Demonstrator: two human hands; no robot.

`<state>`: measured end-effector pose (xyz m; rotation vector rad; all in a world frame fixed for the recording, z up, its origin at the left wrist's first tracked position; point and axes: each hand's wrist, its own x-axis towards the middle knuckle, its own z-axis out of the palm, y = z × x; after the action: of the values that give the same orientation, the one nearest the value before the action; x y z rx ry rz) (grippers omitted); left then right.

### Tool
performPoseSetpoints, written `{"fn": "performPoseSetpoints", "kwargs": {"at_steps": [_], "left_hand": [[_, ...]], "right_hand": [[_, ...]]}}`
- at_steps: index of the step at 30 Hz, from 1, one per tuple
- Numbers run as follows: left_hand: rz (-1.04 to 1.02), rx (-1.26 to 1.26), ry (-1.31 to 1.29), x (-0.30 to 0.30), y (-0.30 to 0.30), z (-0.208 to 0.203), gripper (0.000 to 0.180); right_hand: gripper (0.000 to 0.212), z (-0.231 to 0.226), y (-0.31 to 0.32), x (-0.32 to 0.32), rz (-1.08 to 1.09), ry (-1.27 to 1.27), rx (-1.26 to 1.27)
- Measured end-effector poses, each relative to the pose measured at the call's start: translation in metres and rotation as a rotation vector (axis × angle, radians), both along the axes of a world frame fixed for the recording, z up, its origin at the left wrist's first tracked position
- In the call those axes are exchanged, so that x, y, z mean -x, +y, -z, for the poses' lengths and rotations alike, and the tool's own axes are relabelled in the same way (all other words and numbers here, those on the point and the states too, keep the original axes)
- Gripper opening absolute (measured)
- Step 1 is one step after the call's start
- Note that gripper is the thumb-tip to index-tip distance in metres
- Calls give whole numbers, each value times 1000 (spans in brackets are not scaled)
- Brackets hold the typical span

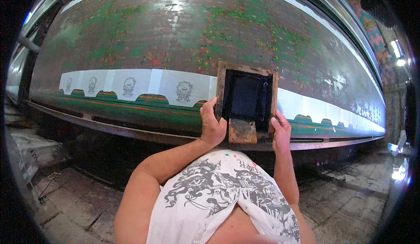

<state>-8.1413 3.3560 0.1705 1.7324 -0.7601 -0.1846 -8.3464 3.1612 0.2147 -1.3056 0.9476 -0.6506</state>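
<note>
A wooden screen-printing frame with dark ink across its mesh lies over the row of pale sheets near the table's front edge. My left hand grips its left side, and my right hand holds the lower right side. A stained squeegee rests inside against the frame's near end. To the left, several white cut pieces lie in a line, each bearing a grey emblem. On the right, blank white pieces continue the row. Whatever lies under the frame is hidden.
The long printing table is spattered with green, red and yellow paint. A metal rail runs along its near edge. Worn floor tiles show below, and bright lamps shine at the far right.
</note>
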Motion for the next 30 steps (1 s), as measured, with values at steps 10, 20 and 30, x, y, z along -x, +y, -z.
{"fn": "performPoseSetpoints", "kwargs": {"at_steps": [10, 20, 30], "left_hand": [[2, -28, -3, -7, -7, 3, 74], [-11, -3, 29, -8, -9, 2, 74], [42, -23, 263, -36, -8, 0, 54]], "right_hand": [[54, -64, 49, -16, -579, 427, 1105], [57, -66, 58, -35, -691, 389, 1285], [52, -91, 19, -49, -649, 403, 1078]]}}
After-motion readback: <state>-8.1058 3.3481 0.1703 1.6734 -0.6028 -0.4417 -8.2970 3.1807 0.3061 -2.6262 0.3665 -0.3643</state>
